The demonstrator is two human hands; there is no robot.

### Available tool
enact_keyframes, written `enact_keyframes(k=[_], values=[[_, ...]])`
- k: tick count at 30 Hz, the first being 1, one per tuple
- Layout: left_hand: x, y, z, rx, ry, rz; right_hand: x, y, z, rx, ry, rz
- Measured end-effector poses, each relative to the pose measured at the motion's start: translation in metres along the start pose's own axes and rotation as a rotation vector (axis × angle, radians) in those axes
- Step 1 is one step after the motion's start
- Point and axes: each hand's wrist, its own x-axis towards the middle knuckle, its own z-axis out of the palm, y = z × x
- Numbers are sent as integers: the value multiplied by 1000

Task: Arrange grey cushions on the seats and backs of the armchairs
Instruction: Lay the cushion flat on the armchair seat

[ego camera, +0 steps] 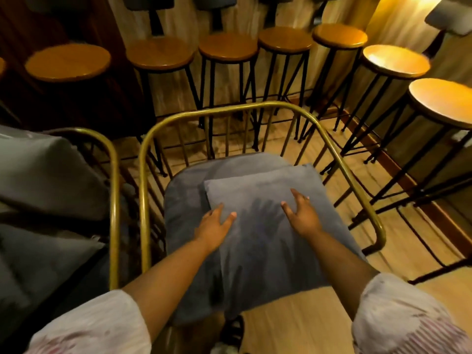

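The grey cushion point(265, 226) lies flat on the seat pad point(184, 200) of the brass armchair point(143, 175). Your left hand point(214, 226) and right hand point(301, 215) press on top of it, fingers spread and flat, gripping nothing. Wooden bar stools point(227, 47) stand behind.

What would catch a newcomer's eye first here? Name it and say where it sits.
Centre frame, the left hand and right hand lie flat on a grey cushion, which lies on the seat cushion of a brass-framed armchair. Behind it runs a row of round wooden bar stools, brightest at the far right.
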Motion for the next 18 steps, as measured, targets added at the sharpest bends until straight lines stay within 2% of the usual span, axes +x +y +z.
enact_keyframes(k=[5,8,12,18], values=[[61,7,28,-51,14,-74,51,57,0,92,47,167],[91,0,48,-106,22,-134,80,92,-3,90,19,269],[119,-22,84,-164,43,-238,113,135,-8,81,-55,306],[141,-42,122,-118,215,-400,130,186,-14,311,-97,359]])
